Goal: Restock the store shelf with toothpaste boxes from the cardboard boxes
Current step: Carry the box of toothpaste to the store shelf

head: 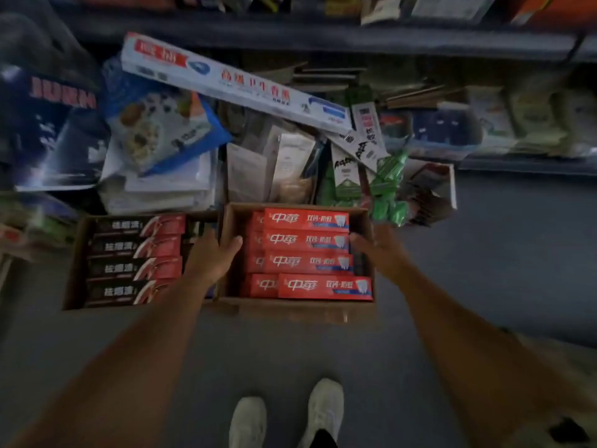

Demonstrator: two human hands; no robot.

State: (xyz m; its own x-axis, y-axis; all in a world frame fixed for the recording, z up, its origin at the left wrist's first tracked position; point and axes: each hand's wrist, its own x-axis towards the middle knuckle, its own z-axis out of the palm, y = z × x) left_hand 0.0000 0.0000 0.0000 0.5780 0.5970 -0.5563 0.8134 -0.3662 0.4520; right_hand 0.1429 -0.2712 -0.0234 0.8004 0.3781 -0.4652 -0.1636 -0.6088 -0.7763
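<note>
In the head view, two open cardboard boxes sit side by side on the grey floor (484, 253) at mid-frame. The right cardboard box (297, 310) holds red toothpaste boxes (307, 261) lying flat in rows. The left cardboard box (72, 273) holds black-and-red toothpaste boxes (135, 268). The left hand (213, 257) rests on the wall between the two boxes, fingers curled over the right box's left edge. The right hand (376, 250) is at that box's right edge, blurred; its grip cannot be told. The dark store shelf (323, 40) crosses the upper frame, with a long white carton (232, 82) and a cluttered pile below. White shoes (324, 412) show at the bottom.
</note>
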